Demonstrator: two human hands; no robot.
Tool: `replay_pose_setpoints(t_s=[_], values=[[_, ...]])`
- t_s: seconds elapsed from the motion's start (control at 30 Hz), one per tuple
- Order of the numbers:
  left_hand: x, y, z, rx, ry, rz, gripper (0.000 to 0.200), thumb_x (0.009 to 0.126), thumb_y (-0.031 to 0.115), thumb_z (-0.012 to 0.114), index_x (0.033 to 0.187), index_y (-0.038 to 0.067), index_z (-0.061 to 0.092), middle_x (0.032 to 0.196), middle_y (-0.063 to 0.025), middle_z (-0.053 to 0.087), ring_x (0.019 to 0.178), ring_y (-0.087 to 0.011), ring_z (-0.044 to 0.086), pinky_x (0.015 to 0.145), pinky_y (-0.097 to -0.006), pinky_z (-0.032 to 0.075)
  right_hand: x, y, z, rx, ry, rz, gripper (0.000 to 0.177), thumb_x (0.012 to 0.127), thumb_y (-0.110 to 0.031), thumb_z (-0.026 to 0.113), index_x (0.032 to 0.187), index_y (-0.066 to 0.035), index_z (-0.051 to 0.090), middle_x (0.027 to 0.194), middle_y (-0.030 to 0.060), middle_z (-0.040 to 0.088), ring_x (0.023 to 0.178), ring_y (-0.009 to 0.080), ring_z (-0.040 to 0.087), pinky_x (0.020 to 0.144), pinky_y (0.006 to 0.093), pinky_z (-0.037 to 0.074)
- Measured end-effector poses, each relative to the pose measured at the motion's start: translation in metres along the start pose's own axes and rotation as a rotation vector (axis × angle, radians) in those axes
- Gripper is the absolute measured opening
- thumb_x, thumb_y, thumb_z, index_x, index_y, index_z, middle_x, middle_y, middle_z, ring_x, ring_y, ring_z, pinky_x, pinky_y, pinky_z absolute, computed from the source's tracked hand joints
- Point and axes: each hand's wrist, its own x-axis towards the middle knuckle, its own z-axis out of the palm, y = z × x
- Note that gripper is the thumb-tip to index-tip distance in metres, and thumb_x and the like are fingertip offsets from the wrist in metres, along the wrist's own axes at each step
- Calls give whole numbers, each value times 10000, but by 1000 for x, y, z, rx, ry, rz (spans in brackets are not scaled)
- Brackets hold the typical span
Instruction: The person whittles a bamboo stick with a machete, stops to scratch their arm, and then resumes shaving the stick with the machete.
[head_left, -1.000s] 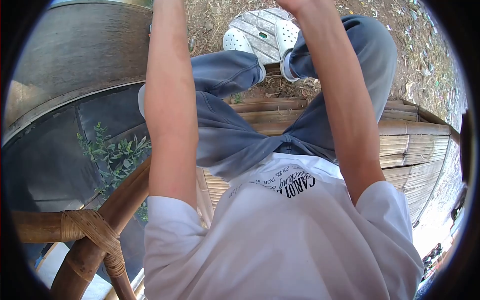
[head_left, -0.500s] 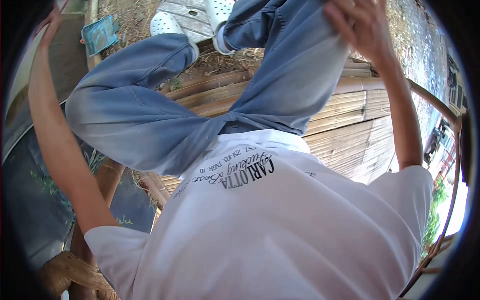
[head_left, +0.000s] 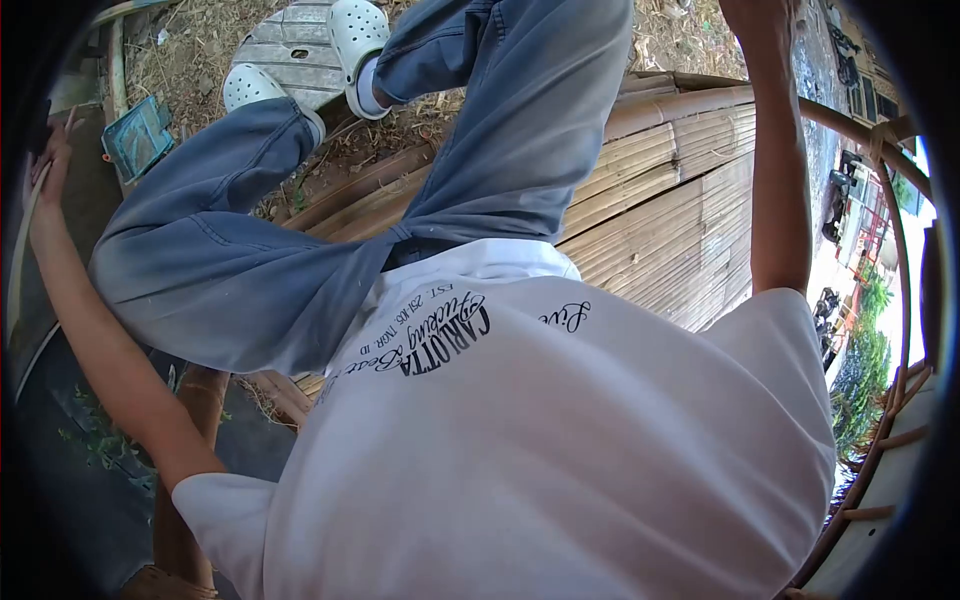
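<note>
At the far left edge is my left hand point(head_left: 52, 172), with fingers curled around a thin pale strip point(head_left: 28, 225). The strip bends down along the dark rim of the view, where its far end is lost. My right hand point(head_left: 762, 14) is cut off by the top edge; only its wrist side shows, so its fingers are hidden. The blue trousers point(head_left: 540, 110) on my bent legs lie between my arms. White clogs point(head_left: 357, 38) are on my feet.
I sit on a bamboo-slat bench point(head_left: 690, 190) with a bamboo rail point(head_left: 840, 122) at the right. A round wooden board point(head_left: 285, 45) lies by the clogs. A blue-green plastic piece point(head_left: 138, 138) lies on straw-strewn ground. Plants and a dark surface point(head_left: 265, 430) are at lower left.
The view has shifted, and legs and bench sit further left. My left hand has come lower in view. My right hand, earlier with fingers showing by the knee, has moved up, mostly out of frame.
</note>
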Motion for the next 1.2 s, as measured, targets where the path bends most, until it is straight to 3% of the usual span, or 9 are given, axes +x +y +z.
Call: replay_pose_setpoints(t_s=[0.17, 0.27, 0.33, 0.47, 0.53, 0.63, 0.8, 1.1, 1.2], values=[[-11, 19, -19, 10, 38, 13, 830, 864, -16, 455, 1515, 91, -50, 895, -82, 491, 492, -74, 383, 354, -177, 293, -108, -64, -45, 551, -259, -584, 523, 910, -352, 562, 1391, -173, 460, 1482, 177, 348, 1385, 354, 313, 1100, 590, 220], [-12, -5, -21, -2, 19, 8, 830, 859, -23, 457, 1517, 86, -37, 923, -94, 511, 489, -75, 377, 368, -178, 290, -129, -74, -25, 237, -419, -919, 572, 921, -436, 517, 1420, -175, 415, 1488, 225, 309, 1399, 371, 275, 1107, 638, 138], [-6, -12, -27, 76, -11, 36, 819, 872, -15, 467, 1516, 73, -30, 991, -130, 539, 476, -76, 377, 379, -175, 299, -103, -86, -8, 220, -315, -318, 565, 941, -435, 485, 1411, -128, 417, 1482, 244, 304, 1390, 379, 282, 1120, 614, 135], [7, -3, -33, 203, -62, 45, 660, 931, 37, 485, 1493, 15, 140, 1070, -193, 560, 419, -55, 354, 365, -162, 312, -52, -146, -9, 1306, -368, 1, 578, 959, -424, 482, 1362, -11, 444, 1420, 272, 389, 1352, 374, 345, 1121, 460, 250], [-8, -56, -27, 775, 1, 432, 400, 954, 98, 517, 1319, -38, 427, 1004, -176, 595, 373, -35, 325, 336, -148, 306, -26, -183, -7, 2052, -738, 257, 671, 966, -598, 214, 1373, -117, 445, 1517, 207, 214, 1383, 346, 279, 1073, 691, 183], [-2, -116, -18, 747, -14, 440, 122, 929, 128, 584, 938, 9, 557, 858, -112, 643, 355, -24, 335, 305, -138, 278, 22, -231, 12, 3007, -1121, 526, 790, 947, -631, 123, 1400, -25, 349, 1454, 299, 212, 1333, 445, 284, 1049, 686, 243], [13, -218, 6, 861, -65, 516, 100, 911, 96, 599, 883, 42, 519, 783, -40, 620, 363, -3, 351, 277, -143, 264, 76, -301, 45, 2898, -1004, 442, 858, 906, -686, 76, 1399, -31, 331, 1454, 267, 237, 1350, 434, 271, 1041, 683, 247], [54, -298, 35, 1127, 206, 846, 183, 846, 205, 695, 877, 42, 617, 712, 0, 583, 489, -22, 455, 392, -161, 275, 83, -378, 57, 1900, -1431, 274, 759, 809, -627, 597, 1217, 4, 488, 1063, 155, 538, 1056, 268, 564, 907, 537, 464], [50, -331, 47, 1306, 342, 931, 190, 846, 139, 630, 890, -45, 625, 740, -75, 602, 648, -169, 619, 575, -296, 563, 82, -380, 45, 1928, -1496, -57, 559, 856, -516, 613, 1156, -50, 540, 1001, 103, 589, 833, 180, 652, 730, 401, 568]])
